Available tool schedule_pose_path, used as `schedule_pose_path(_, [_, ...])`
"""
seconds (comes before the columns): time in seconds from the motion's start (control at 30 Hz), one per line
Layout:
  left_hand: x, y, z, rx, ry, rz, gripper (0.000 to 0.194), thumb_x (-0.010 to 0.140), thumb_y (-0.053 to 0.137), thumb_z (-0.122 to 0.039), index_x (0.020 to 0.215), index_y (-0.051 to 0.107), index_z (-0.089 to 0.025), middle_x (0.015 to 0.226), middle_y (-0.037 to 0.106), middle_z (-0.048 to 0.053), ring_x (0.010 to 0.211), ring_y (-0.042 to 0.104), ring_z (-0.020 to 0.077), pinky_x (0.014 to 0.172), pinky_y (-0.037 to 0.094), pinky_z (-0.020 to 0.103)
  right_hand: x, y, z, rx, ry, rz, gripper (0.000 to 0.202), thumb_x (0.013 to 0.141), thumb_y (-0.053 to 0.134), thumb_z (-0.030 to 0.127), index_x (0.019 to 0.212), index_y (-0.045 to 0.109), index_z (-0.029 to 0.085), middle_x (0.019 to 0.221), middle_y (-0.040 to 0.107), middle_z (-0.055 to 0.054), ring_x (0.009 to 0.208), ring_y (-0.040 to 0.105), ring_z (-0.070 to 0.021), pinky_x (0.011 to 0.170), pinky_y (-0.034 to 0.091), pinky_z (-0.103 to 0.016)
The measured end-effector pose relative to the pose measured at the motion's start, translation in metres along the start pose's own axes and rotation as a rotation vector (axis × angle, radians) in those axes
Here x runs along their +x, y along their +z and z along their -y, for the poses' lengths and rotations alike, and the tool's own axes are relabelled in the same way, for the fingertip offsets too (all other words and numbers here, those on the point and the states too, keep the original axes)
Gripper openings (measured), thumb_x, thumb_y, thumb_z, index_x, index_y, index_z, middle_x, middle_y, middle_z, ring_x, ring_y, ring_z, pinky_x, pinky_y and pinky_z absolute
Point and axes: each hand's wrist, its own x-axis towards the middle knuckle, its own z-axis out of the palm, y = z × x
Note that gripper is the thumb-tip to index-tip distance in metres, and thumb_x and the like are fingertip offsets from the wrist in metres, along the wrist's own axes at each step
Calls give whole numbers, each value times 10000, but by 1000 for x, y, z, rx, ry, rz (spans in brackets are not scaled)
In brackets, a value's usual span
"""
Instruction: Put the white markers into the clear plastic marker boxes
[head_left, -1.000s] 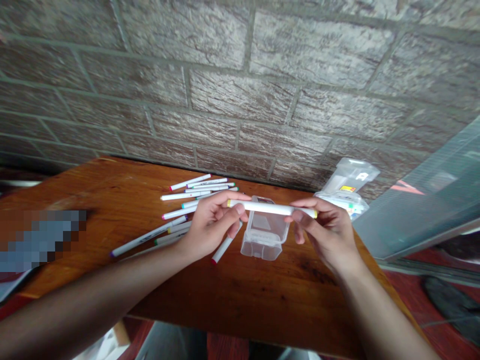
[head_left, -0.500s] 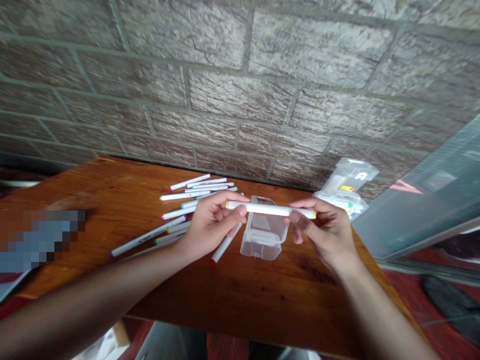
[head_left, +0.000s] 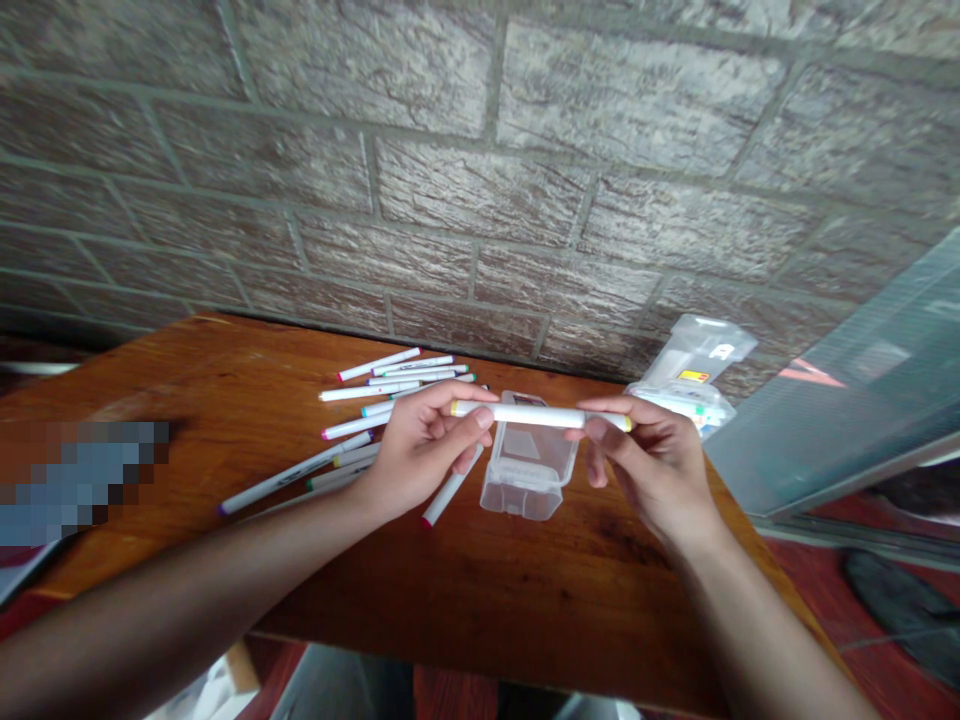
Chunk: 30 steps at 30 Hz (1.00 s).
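Observation:
A white marker (head_left: 536,415) with yellow ends is held level above the table between both hands. My left hand (head_left: 427,440) pinches its left end between thumb and fingers. At the other end, the thumb and fingers of my right hand (head_left: 649,450) close around the capped part. Below the marker an open clear plastic case (head_left: 525,490) lies on the table. A white marker with a red end (head_left: 452,488) rests beside that case. Several more white markers (head_left: 352,390) with coloured ends are spread to the left, some partly hidden behind my left hand.
The wooden table (head_left: 465,600) stands against a stone-block wall (head_left: 435,180). A second clear case (head_left: 697,370), lid raised, sits at the table's back right near a glass panel (head_left: 847,420). A pixelated blurred patch (head_left: 75,480) covers something at the left.
Both hands keep nearly the same place and grip on the marker. My right fingers have shifted very slightly along its end; the things on the table look unchanged.

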Motion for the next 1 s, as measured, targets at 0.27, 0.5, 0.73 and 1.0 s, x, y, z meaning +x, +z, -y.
schedule_pose_path(0.27, [2, 1, -4, -38, 20, -3, 245, 932, 792, -359, 1043, 748, -145, 684, 716, 5, 414, 544, 51, 396, 404, 155, 1, 0, 2, 18, -18, -22, 180, 818, 906, 297, 953, 820, 213, 741, 819, -37, 392, 602, -104, 400, 502, -226])
schedule_pose_path(0.5, [4, -1, -1, -113, 11, -12, 225, 942, 784, -337, 1067, 752, -153, 712, 719, 4, 422, 552, 53, 411, 415, 169, 1, -3, 1, 45, 7, -9, 179, 879, 855, 317, 1030, 847, 220, 821, 843, -59, 413, 599, -101, 419, 499, -238])
schedule_pose_path(0.73, [5, -6, 4, -177, 49, 24, 186, 996, 723, -311, 1130, 758, -186, 779, 730, 2, 453, 565, 49, 440, 437, 175, 1, -5, -1, 57, 24, -9, 186, 919, 819, 343, 1062, 855, 230, 869, 854, -74, 411, 608, -86, 420, 478, -220])
schedule_pose_path(1.0, [4, -7, 5, -249, 18, 38, 209, 1026, 671, -324, 1144, 773, -186, 804, 755, 28, 463, 576, 61, 442, 441, 182, 1, -3, 1, 85, 34, -9, 199, 932, 801, 337, 1095, 852, 235, 902, 860, -81, 404, 610, -90, 416, 480, -222])
